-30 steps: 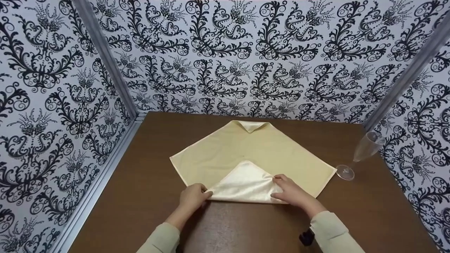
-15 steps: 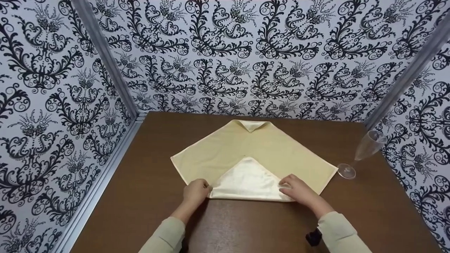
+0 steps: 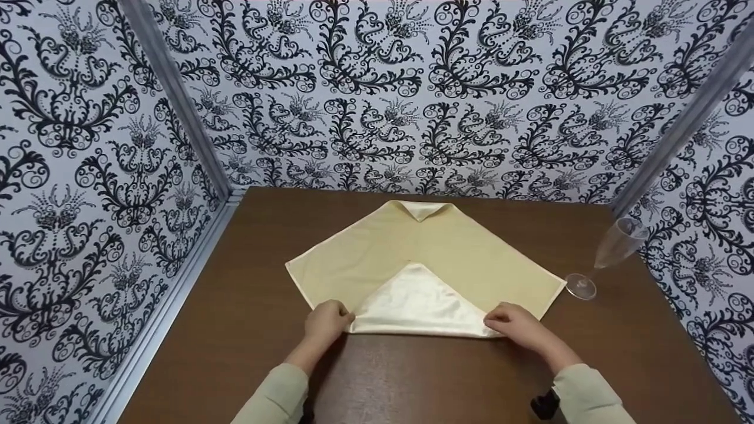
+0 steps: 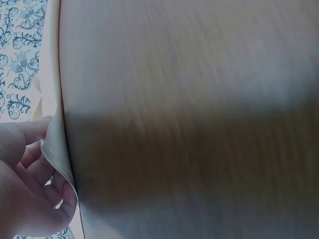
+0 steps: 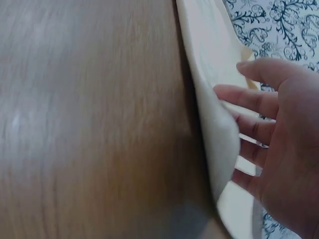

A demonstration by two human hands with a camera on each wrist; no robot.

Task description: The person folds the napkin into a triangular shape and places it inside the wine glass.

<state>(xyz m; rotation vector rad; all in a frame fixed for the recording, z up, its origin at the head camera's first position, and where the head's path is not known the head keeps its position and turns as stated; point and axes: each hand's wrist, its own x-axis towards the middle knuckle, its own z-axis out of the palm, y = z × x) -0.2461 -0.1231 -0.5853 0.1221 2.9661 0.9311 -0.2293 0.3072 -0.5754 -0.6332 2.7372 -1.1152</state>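
A pale yellow cloth napkin [image 3: 471, 265] lies on the wooden table, its near corner folded up to show a shiny cream underside [image 3: 418, 300]. At the left end of the fold, my left hand [image 3: 327, 321] pinches the edge; in the left wrist view the thumb lies over the cloth and the other fingers curl behind it. My right hand [image 3: 521, 327] is at the fold's opposite end. The right wrist view shows its fingers [image 5: 254, 130] extended against the rolled edge and the thumb held apart from them.
A clear champagne flute [image 3: 615, 247] stands close beside the napkin's right corner. A small fold [image 3: 419, 209] turns in the far corner. The brown table [image 3: 377, 383] is bounded by patterned walls [image 3: 389, 88] at the back and sides.
The near fold has shifted slightly away from me and its tip lies flatter, farther up. My right hand has slid right along the fold to its end; my left hand stays at the left end.
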